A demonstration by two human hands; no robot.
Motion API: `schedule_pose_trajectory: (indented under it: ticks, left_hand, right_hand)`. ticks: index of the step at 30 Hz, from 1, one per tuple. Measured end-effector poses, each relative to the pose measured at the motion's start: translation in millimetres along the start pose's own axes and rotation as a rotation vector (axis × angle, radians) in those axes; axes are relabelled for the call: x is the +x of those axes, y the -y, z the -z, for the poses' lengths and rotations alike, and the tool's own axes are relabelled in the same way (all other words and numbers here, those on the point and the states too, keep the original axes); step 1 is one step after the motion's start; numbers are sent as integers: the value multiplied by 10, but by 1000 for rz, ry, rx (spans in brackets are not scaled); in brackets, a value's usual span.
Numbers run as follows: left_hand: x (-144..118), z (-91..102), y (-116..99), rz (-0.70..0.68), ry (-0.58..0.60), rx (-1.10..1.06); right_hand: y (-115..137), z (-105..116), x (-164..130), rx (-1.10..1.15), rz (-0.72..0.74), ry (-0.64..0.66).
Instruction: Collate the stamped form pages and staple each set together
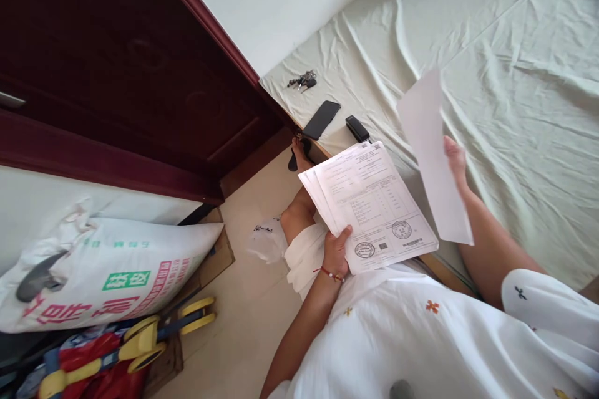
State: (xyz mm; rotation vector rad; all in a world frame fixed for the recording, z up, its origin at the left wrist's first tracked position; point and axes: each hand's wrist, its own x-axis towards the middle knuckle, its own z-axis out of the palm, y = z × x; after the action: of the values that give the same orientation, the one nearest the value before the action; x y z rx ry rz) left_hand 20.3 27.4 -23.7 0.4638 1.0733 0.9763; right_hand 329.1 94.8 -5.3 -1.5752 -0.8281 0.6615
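Observation:
My left hand, with a red beaded string at its wrist, is closed on the lower left edge of a stack of printed papers. The thumb lies on top of the stack. Print, two round stamps and a barcode show on the top page, and the pages are slightly fanned at the left. A single paper sheet is in my right hand, raised and tilted to the right of the stack. Its visible side looks blank. That hand is partly behind the sheet and a little blurred.
On the pale bedsheet lie keys, a black phone and a small black stapler-like object. A dark red door is at left. Below it are a stuffed white sack and a yellow-and-blue wheeled toy.

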Motion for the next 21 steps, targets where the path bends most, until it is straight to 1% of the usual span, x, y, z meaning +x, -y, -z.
schedule_pose_trajectory:
  ticks: [2, 3, 6, 10, 14, 19, 21]
  left_hand:
    - [0, -5, -2, 2, 13, 7]
    - [0, -6, -5, 2, 7, 16]
    - [2, -5, -12, -16, -36, 50]
    - [-1, -5, -14, -43, -50, 78]
    - [0, -5, -6, -46, -55, 89]
    - [16, 21, 25, -57, -28, 69]
    - [24, 32, 35, -60, -33, 78]
  right_hand:
    - [37, -45, -35, -129, 32, -91]
    - [48, -65, -49, -199, 53, -103]
    - [45, -109, -73, -354, 124, -24]
    - [-23, -138, -76, -461, 174, 75]
    - [-87, -133, -57, -476, 179, 150]
    - [-68, -102, -51, -354, 120, 343]
    - [-49, -90, -55, -332, 111, 395]
